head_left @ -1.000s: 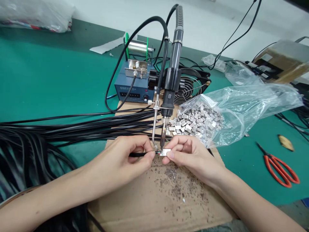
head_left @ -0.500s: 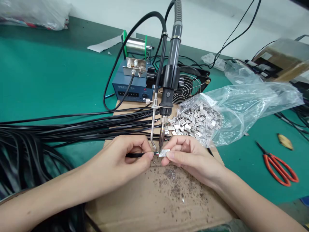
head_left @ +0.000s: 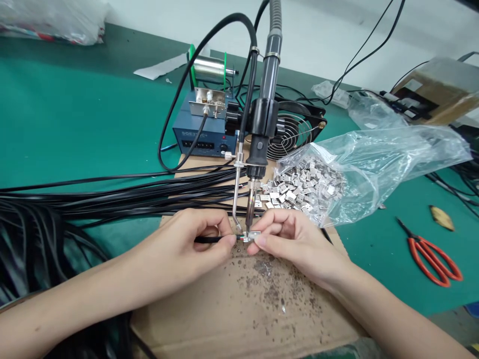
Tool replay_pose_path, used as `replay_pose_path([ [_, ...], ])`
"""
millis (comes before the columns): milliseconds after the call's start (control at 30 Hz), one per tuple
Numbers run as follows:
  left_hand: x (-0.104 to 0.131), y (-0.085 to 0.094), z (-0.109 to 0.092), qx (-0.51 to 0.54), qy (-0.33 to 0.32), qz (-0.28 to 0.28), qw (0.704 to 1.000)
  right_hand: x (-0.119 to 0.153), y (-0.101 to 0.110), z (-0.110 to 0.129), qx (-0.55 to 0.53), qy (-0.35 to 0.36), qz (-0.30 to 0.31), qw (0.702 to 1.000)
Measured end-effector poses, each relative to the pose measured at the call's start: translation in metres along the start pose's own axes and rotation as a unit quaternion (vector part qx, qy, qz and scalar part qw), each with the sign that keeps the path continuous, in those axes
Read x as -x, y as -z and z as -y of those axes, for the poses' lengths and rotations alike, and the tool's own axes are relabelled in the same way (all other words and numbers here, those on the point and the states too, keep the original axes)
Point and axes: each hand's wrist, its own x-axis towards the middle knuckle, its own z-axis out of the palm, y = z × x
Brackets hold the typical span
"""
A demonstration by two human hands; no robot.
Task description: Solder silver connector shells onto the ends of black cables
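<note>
Between thumb and fingers, my left hand point(head_left: 207, 237) pinches a black cable point(head_left: 204, 240) just behind its end, where thin coloured wires show. My right hand point(head_left: 288, 239) is closed on a small silver USB connector point(head_left: 254, 234), its wire side facing the cable. The wire ends meet the connector's contacts. Directly above that meeting point stands the tip of a fixed soldering iron point(head_left: 251, 214), touching or nearly touching it. A thin metal solder feed tube point(head_left: 237, 199) ends just left of the tip.
Loose USB connectors point(head_left: 292, 189) spill from a clear plastic bag point(head_left: 381, 169). Black cables point(head_left: 123, 194) lie to the left. A blue soldering station point(head_left: 198, 137), solder spool point(head_left: 209, 68) and fan point(head_left: 295, 134) stand behind. Red-handled cutters point(head_left: 430, 254) lie right. Spattered cardboard point(head_left: 224, 319) lies beneath my hands.
The connector has shifted slightly left and tilted under the iron tip, with my right fingers moving along. My left hand keeps its hold on the cable.
</note>
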Motion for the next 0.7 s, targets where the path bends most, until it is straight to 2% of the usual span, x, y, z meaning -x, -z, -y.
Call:
replay_pose_path([
  [167,0.0011,0.001,0.0044,-0.026,0.005,0.01,1.0,0.0009,-0.0025,0.0017,0.064,0.009,-0.029,0.997],
  [433,0.0038,0.0007,0.0004,-0.007,-0.009,0.001,1.0,-0.0004,-0.0017,0.002,0.077,-0.005,-0.028,0.997],
  [700,0.004,-0.0012,0.0009,0.015,0.005,-0.003,1.0,-0.0003,-0.0009,0.0017,0.059,-0.001,-0.017,0.998],
])
